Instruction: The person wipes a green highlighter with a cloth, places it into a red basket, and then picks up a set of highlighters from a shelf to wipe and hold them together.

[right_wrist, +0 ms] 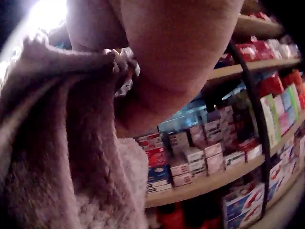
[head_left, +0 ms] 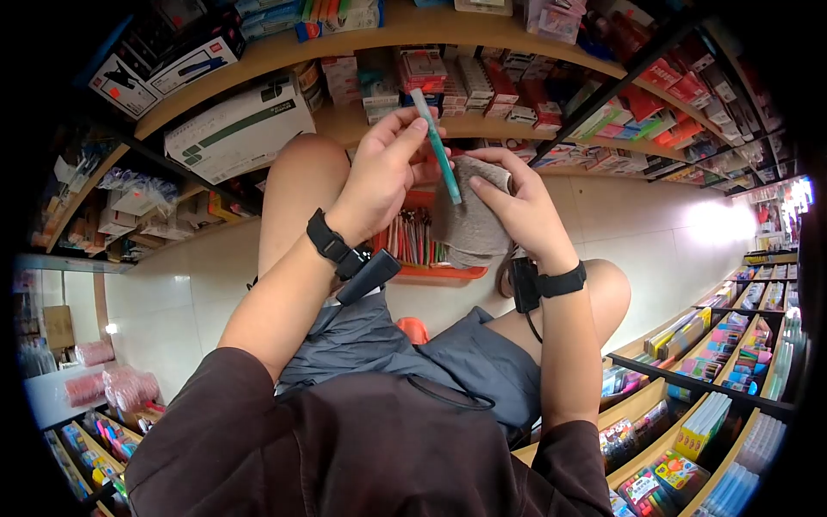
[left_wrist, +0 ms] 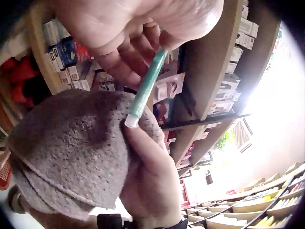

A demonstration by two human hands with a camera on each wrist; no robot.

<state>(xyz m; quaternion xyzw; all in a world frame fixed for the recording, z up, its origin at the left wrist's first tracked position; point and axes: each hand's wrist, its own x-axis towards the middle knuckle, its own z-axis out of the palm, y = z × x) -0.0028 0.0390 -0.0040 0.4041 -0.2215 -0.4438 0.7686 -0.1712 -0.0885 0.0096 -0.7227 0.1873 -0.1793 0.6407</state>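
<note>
My left hand (head_left: 379,177) pinches a slim teal stick with clear, whitish ends (head_left: 438,145) between thumb and fingers, and it slants down toward my right hand. My right hand (head_left: 527,207) grips a folded grey-brown cloth (head_left: 469,226), thumb on top. In the left wrist view, the stick's lower end (left_wrist: 132,120) is right by the right thumb and the cloth's edge (left_wrist: 71,148). The right wrist view is mostly filled by the cloth (right_wrist: 57,143) hanging in folds beneath the hand (right_wrist: 176,52).
Below the hands, an orange basket (head_left: 435,273) on the floor holds many slim pens or pencils (head_left: 409,237). Shelves of small boxes (head_left: 469,86) curve ahead, with a large white carton (head_left: 241,129) at left. Racks of stationery (head_left: 689,379) stand at right.
</note>
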